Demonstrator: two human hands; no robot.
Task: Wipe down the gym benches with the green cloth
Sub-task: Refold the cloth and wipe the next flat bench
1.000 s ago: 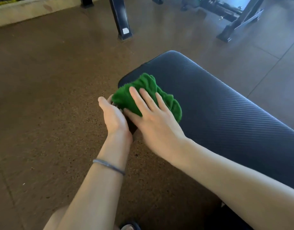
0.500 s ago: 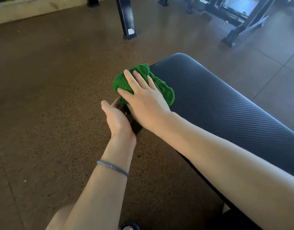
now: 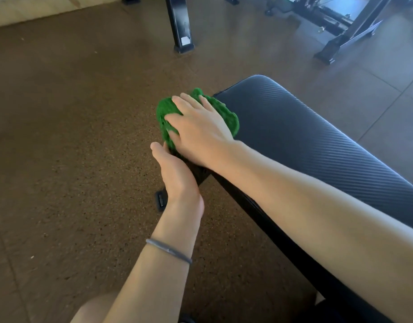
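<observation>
A black padded gym bench (image 3: 317, 136) with a ribbed cover runs from the centre to the lower right. The bunched green cloth (image 3: 226, 115) lies over the bench's near-left corner and hangs down its side. My right hand (image 3: 198, 129) lies on top of the cloth and presses it to the pad with spread, fairly straight fingers. My left hand (image 3: 177, 176) rests against the bench's side just below the cloth, thumb pointing forward. Its fingers are mostly hidden behind the hand and under my right wrist.
Brown speckled rubber floor (image 3: 72, 148) spreads to the left. A black upright post (image 3: 180, 26) stands beyond the bench, and a black machine frame (image 3: 345, 31) sits at the far right. A small black bench foot (image 3: 160, 201) shows by my left wrist.
My right hand has slid the cloth along the bench's left edge toward its far corner. My left hand has stayed against the bench's side, just behind the cloth.
</observation>
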